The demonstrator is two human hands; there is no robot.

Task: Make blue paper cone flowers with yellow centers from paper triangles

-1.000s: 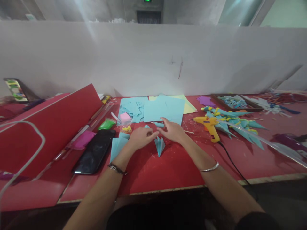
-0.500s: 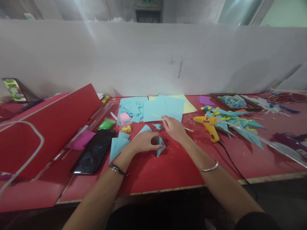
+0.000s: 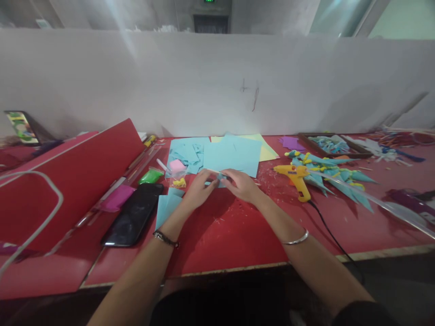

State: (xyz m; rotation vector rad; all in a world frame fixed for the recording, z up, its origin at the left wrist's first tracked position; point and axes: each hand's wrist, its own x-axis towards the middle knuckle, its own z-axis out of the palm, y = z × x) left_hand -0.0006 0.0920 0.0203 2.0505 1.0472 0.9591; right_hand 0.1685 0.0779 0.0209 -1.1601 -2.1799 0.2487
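Note:
My left hand [image 3: 201,187] and my right hand [image 3: 240,183] meet over the red table [image 3: 231,240], fingertips close together. Between them is a small blue paper piece [image 3: 220,176], mostly hidden by the fingers, with a thin pale stick [image 3: 213,171] at its upper edge. Both hands are closed on the paper. Blue sheets [image 3: 232,154] lie just beyond the fingers, and folded blue paper [image 3: 167,206] rests beside my left wrist.
A yellow glue gun [image 3: 298,179] with a black cord lies right, before blue paper cones [image 3: 335,176]. A black phone [image 3: 133,217], a green packet [image 3: 150,175] and a pink packet [image 3: 117,198] lie left. A brown tray [image 3: 360,153] stands at the back right.
My left hand has moved up from the folded paper near the middle, and my right hand has come down and left. They now meet around the blue piece and the stick.

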